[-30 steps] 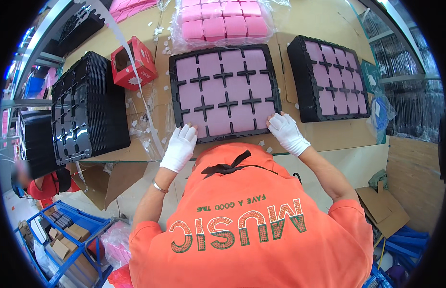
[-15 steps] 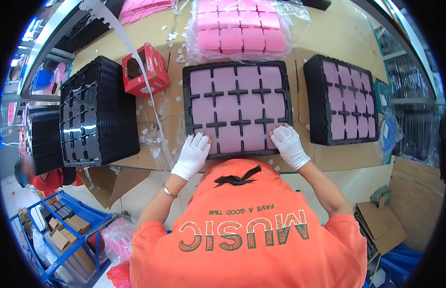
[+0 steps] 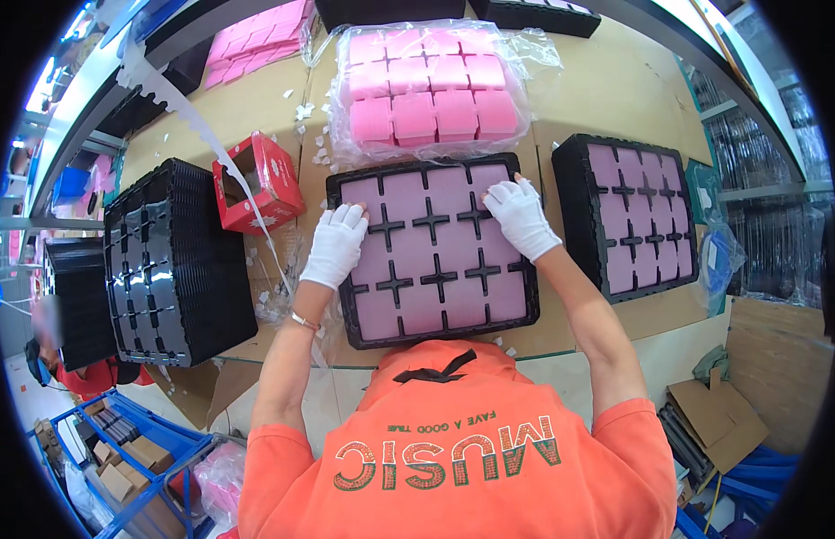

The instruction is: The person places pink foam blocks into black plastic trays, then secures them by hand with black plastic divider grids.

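Note:
A black plastic tray [image 3: 347, 310] lies in front of me on the cardboard-covered table. Inside it, a mauve, foam-like sheet [image 3: 462, 256] fits around black cross-shaped dividers. My left hand [image 3: 335, 248], in a white glove with bare fingertips, rests over the tray's left rim, fingers bent slightly onto the sheet's edge. My right hand [image 3: 523, 216], gloved the same way, lies across the far right part of the sheet and rim, with fingertips on the surface. Neither hand visibly lifts anything; the undersides of the fingers are hidden.
Beyond the tray, clear plastic wraps bright pink sheets [image 3: 426, 81]. Left stand a red cardboard box [image 3: 272, 193] and a tall stack of black trays [image 3: 179, 269]. Another tray stack [image 3: 570, 207] with a mauve top is at right. White scraps litter the table; a blue cart [image 3: 157, 418] stands lower left.
Both hands have moved from the tray's near end toward its far end, along its left and right sides. The whole view has shifted and tilted slightly.

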`<state>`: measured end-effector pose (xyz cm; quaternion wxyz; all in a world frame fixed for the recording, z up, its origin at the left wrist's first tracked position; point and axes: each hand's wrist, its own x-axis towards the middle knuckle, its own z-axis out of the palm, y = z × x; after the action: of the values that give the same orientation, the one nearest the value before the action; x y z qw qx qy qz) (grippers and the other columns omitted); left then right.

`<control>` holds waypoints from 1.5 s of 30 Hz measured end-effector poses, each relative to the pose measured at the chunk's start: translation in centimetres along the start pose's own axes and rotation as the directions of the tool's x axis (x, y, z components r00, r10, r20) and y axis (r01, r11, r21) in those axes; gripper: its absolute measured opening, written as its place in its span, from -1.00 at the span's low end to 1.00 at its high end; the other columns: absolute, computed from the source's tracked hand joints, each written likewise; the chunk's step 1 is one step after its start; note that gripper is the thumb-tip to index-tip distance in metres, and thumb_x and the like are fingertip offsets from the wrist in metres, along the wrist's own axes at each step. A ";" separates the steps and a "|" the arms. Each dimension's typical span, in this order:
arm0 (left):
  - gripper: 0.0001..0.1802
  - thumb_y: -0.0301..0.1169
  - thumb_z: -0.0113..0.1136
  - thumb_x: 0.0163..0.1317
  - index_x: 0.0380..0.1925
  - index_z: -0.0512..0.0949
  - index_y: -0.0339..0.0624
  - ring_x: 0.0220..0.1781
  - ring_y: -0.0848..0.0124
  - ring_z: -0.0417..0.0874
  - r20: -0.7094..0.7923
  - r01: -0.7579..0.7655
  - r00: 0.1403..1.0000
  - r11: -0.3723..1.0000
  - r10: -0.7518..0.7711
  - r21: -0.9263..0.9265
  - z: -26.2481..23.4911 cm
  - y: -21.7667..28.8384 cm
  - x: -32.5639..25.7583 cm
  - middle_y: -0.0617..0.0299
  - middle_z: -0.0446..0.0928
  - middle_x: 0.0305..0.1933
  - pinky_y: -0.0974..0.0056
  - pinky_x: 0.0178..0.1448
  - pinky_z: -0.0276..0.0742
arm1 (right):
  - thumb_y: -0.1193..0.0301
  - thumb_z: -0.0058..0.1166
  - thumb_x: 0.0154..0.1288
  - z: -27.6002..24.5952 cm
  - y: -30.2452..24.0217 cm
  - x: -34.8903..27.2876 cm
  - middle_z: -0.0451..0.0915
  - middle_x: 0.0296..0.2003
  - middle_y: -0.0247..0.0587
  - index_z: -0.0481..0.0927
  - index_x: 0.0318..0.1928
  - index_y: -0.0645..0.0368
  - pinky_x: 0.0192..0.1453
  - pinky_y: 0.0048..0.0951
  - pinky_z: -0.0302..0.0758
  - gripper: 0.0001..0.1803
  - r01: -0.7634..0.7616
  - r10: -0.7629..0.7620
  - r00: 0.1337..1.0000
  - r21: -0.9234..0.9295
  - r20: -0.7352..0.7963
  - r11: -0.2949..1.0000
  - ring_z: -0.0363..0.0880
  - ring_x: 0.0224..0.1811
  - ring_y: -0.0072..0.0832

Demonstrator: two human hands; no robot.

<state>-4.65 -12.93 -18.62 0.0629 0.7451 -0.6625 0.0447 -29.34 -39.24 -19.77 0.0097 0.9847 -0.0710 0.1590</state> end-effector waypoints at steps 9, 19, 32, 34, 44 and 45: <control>-0.67 -0.42 0.06 0.10 -0.09 0.58 -0.15 0.07 0.22 0.48 -0.026 -0.053 0.998 0.991 0.057 0.126 1.2 -1.3 0.6 0.16 0.50 0.02 0.04 0.12 0.40 | 0.42 0.00 0.15 1.9 0.4 1.0 0.50 -0.27 -0.25 0.60 -0.19 0.05 0.19 -0.04 0.41 -0.79 -0.071 0.079 0.995 -0.110 0.065 0.991 0.53 -0.11 -0.29; -0.65 -0.46 0.05 0.09 -0.08 0.57 -0.19 0.11 0.17 0.47 0.000 -0.029 1.000 0.991 0.029 0.129 1.7 -0.3 2.4 0.14 0.48 0.08 0.08 0.12 0.39 | 0.43 -0.02 0.17 3.4 1.1 1.8 0.49 -0.28 -0.19 0.58 -0.21 0.09 -0.01 -0.12 0.47 -0.81 -0.095 0.104 0.992 -0.112 0.076 0.989 0.52 -0.15 -0.23; -0.62 -0.45 0.11 0.09 -0.03 0.54 -0.09 0.00 0.13 0.51 0.093 0.067 0.993 0.989 -0.079 0.129 -1.3 0.6 1.1 0.11 0.48 -0.10 0.08 0.02 0.43 | 0.42 -0.02 0.18 -1.5 0.0 0.4 0.57 -0.33 -0.17 0.60 -0.37 0.08 -0.15 -0.15 0.52 -0.87 -0.138 0.178 0.957 -0.180 0.227 0.974 0.60 -0.18 -0.21; -0.65 -0.42 0.15 0.09 -0.06 0.55 -0.10 0.03 0.11 0.57 -0.133 0.407 0.901 0.911 -0.412 -0.067 -0.5 0.1 -3.1 0.11 0.51 -0.01 0.04 0.02 0.48 | 0.45 -0.02 0.16 -3.6 -0.4 -2.9 0.57 -0.28 -0.09 0.62 -0.24 0.10 -0.16 -0.11 0.57 -0.81 -0.405 0.406 0.914 -0.043 0.015 0.913 0.62 -0.16 -0.11; -0.72 -0.46 0.15 0.19 -0.12 0.66 -0.34 -0.25 0.27 0.73 0.238 0.683 0.639 0.397 -0.732 -0.613 3.1 0.6 -7.1 -0.03 0.70 -0.23 0.26 -0.16 0.58 | 0.43 -0.02 0.17 2.6 2.4 -10.8 0.67 -0.37 0.06 0.70 -0.12 0.15 -0.20 -0.17 0.53 -0.69 -0.790 0.693 0.583 0.495 0.424 0.362 0.64 -0.31 -0.09; -0.72 -0.47 0.17 0.18 -0.12 0.66 -0.34 -0.26 0.32 0.72 0.298 0.685 0.585 0.263 -0.754 -0.679 4.5 -0.7 -8.3 0.01 0.71 -0.24 0.29 -0.16 0.58 | 0.43 -0.02 0.17 2.4 1.8 -10.3 0.67 -0.37 0.06 0.70 -0.12 0.15 -0.20 -0.17 0.53 -0.69 -0.784 0.687 0.591 0.501 0.423 0.366 0.64 -0.31 -0.09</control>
<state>-5.04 -5.44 -24.36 0.3993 0.8643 -0.2033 -0.2286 -38.55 -39.74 -25.32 -0.4055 0.7936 -0.4446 0.0897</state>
